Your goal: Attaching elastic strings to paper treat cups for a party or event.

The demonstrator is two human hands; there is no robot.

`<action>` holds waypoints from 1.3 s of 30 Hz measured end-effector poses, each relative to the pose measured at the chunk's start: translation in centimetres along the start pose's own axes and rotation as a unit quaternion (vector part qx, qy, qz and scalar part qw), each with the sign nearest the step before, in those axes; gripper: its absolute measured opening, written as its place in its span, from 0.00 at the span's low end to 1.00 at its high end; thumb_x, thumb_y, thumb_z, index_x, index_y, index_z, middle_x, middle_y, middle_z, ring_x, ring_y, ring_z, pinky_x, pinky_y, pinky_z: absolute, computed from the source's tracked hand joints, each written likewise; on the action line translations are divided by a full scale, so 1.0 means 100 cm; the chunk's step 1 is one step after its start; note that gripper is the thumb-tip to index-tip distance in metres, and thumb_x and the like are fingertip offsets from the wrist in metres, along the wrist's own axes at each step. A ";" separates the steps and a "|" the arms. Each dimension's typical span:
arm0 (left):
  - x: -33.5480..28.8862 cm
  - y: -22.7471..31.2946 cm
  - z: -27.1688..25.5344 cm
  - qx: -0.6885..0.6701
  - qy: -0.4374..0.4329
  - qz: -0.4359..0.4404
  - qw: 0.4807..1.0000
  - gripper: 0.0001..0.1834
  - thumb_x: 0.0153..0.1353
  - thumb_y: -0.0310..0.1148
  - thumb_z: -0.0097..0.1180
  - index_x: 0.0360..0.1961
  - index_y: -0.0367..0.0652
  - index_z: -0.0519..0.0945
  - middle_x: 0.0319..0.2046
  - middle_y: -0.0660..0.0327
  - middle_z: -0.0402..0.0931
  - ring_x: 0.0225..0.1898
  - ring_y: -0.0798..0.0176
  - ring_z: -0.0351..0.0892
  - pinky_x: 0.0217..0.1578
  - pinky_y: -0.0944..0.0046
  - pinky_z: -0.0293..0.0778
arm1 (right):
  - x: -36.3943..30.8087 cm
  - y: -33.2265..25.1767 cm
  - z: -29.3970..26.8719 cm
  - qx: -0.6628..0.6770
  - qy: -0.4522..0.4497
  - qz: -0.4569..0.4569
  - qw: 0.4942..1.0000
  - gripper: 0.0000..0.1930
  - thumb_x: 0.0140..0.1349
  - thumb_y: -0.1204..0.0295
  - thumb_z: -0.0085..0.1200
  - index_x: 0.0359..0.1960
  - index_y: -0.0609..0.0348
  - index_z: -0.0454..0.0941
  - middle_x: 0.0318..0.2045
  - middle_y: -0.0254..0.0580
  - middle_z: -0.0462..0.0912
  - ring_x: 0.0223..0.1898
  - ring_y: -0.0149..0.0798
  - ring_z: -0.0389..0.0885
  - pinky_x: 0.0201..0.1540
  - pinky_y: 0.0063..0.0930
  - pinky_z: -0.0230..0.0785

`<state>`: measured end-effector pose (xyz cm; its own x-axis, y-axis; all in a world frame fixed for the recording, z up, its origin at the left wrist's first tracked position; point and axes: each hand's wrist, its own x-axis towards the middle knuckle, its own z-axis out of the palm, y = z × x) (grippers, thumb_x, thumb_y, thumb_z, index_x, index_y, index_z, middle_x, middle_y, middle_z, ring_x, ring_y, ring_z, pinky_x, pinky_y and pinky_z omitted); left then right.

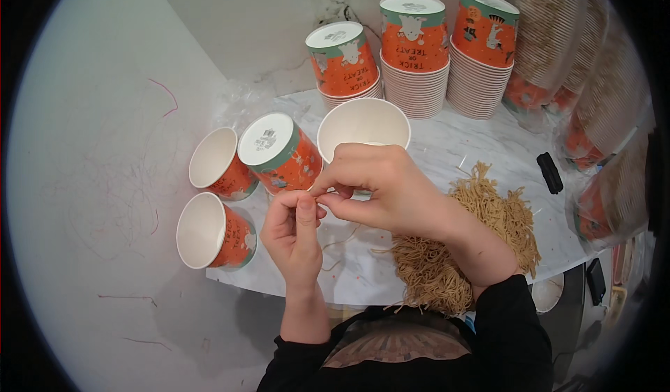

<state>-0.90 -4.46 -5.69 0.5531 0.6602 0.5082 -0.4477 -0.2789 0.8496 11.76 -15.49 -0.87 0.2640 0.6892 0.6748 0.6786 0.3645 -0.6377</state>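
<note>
My left hand [293, 235] and my right hand [380, 190] meet fingertip to fingertip above the table, both closed in a pinch. A tiny pale bit, seemingly the end of a tan string, shows between them; the fingers hide most of it. Below, a loose tan string [342, 244] curls over the tabletop. Just beyond my hands, an upright white-lined paper bucket [363, 123] is partly covered by my right hand. Left of it, an orange and green bucket [279, 151] rests upside down. Under my right forearm lies a heap of tan strings [433, 270].
Two orange buckets [213, 158] lie tipped at the left edge of the marbled table [363, 280]. Upside-down stacks of buckets [415, 57] line the back. Plastic-wrapped stacks [548, 36] crowd the right, near a small black object [550, 174]. Clear plastic wrap [255, 106] lies behind.
</note>
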 end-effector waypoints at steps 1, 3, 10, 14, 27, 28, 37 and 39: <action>0.001 0.002 0.001 0.002 -0.009 0.004 1.000 0.11 0.74 0.34 0.54 0.36 0.37 0.78 0.28 0.68 0.75 0.29 0.78 0.67 0.31 0.76 0.62 | 0.000 -0.002 -0.003 0.000 0.000 -0.001 1.000 0.06 0.57 0.78 0.63 0.36 0.61 0.85 0.26 0.37 0.80 0.28 0.34 0.79 0.30 0.26 0.69; 0.004 0.002 0.003 0.004 -0.019 0.009 1.000 0.10 0.74 0.33 0.54 0.37 0.37 0.78 0.28 0.68 0.75 0.29 0.77 0.68 0.31 0.76 0.63 | 0.001 -0.004 -0.008 -0.005 0.001 0.003 1.000 0.06 0.54 0.80 0.63 0.35 0.60 0.84 0.26 0.36 0.79 0.27 0.33 0.77 0.29 0.26 0.68; 0.040 -0.030 0.017 0.268 -0.216 0.130 0.930 0.22 0.56 0.24 0.64 0.53 0.40 0.78 0.47 0.55 0.79 0.50 0.53 0.78 0.54 0.57 0.73 | -0.001 -0.006 -0.054 -0.102 0.093 0.002 0.990 0.05 0.52 0.79 0.62 0.31 0.60 0.82 0.23 0.32 0.75 0.24 0.25 0.72 0.25 0.20 0.62; 0.044 -0.053 0.022 0.399 -0.303 0.216 0.838 0.25 0.54 0.24 0.62 0.56 0.45 0.78 0.51 0.57 0.79 0.56 0.51 0.76 0.63 0.42 0.61 | -0.009 -0.035 -0.084 -0.130 0.103 0.008 0.986 0.04 0.52 0.77 0.61 0.29 0.60 0.80 0.23 0.33 0.75 0.25 0.27 0.72 0.26 0.22 0.63; 0.009 -0.055 0.022 -0.035 -0.155 -0.121 0.980 0.28 0.63 0.18 0.59 0.63 0.33 0.65 0.54 0.54 0.76 0.53 0.65 0.78 0.48 0.67 0.79 | -0.001 0.014 -0.053 -0.192 -0.030 0.014 0.981 0.06 0.54 0.74 0.63 0.30 0.62 0.79 0.27 0.41 0.79 0.27 0.43 0.79 0.30 0.32 0.70; 0.006 -0.055 0.021 -0.100 -0.142 -0.151 0.973 0.32 0.62 0.16 0.58 0.66 0.33 0.62 0.58 0.53 0.73 0.58 0.64 0.75 0.52 0.66 0.78 | 0.000 0.020 -0.048 -0.192 -0.034 0.013 0.981 0.06 0.54 0.74 0.63 0.30 0.62 0.79 0.27 0.41 0.79 0.27 0.43 0.79 0.30 0.32 0.70; -0.007 -0.069 0.019 -0.170 -0.126 -0.154 0.965 0.33 0.64 0.16 0.57 0.68 0.33 0.60 0.61 0.53 0.69 0.61 0.62 0.72 0.58 0.65 0.77 | 0.004 0.034 -0.024 -0.249 -0.086 0.034 0.964 0.06 0.54 0.73 0.63 0.32 0.61 0.80 0.30 0.42 0.80 0.29 0.47 0.81 0.31 0.35 0.73; -0.008 -0.072 0.019 -0.178 -0.123 -0.128 0.968 0.32 0.64 0.16 0.57 0.68 0.34 0.60 0.61 0.53 0.69 0.61 0.62 0.72 0.58 0.65 0.77 | 0.004 0.033 -0.022 -0.256 -0.089 0.042 0.962 0.06 0.54 0.74 0.63 0.31 0.60 0.79 0.30 0.41 0.80 0.29 0.47 0.81 0.31 0.35 0.73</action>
<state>3.23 -4.30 -11.99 0.8085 0.4779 0.3434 -0.4641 0.1590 0.8714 15.63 -15.39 -1.93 0.2429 0.8152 0.5257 0.9201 -0.0221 -0.3910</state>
